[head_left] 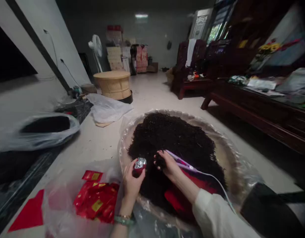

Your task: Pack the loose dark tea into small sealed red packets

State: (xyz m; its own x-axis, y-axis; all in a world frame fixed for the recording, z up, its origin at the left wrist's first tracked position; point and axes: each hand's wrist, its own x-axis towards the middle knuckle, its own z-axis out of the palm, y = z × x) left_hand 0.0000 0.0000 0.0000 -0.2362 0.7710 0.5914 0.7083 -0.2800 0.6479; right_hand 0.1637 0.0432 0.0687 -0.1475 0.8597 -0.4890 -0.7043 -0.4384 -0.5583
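Observation:
A small red foil packet (pixel 140 164), silvery on its upper face, is gripped between the thumb and fingers of my left hand (pixel 132 180). To the right, my right hand (pixel 166 163) curls its fingers around a pinch of dark tea leaves (pixel 160 161). Both hands are above a wide round tray (pixel 229 155) lined with clear plastic, which holds a large heap of dark, dry tea leaves (pixel 174 135). Beside my right hand lies a purple hair straightener (pixel 188 166) with a pale cord, partly hidden. Red material (pixel 177 195) shows beneath my right forearm.
Several red packets (pixel 98 198) lie in clear plastic at the left, near a red sheet (pixel 28 211). An open plastic bag (pixel 74 127) of dark contents stands further left. Behind are a round wooden stand (pixel 113 84), a white fan (pixel 96 48) and a dark wooden table (pixel 261 109).

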